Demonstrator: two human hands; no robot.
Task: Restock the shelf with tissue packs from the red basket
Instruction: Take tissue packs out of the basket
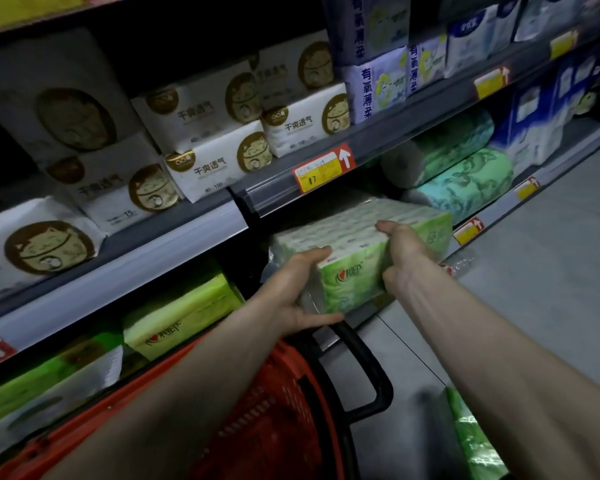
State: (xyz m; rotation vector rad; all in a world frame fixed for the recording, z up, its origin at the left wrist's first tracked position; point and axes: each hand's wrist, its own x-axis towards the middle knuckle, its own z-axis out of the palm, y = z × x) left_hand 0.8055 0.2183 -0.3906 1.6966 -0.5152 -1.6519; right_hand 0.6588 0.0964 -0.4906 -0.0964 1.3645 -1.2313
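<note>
Dim, underexposed aisle — shelf recesses near black; motion blur left; wide-angle bending at edges.

A tissue pack (357, 251) is held between the left hand (291, 299) and right hand (406, 258) at the front of the lower shelf (499, 213), beneath a price tag (321, 168). The basket (278, 410) is set below the forearms. Toilet rolls (465, 168) are stacked to the pack's right, cat-printed packs (215, 133) on the shelf above.

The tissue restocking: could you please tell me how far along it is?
Green packs already sit on the lower shelf. Both the left hand and right hand grip one tissue pack at that shelf's opening, not yet set down. Another green pack lies low at right; the inside of the red basket is hidden behind the arms.
</note>
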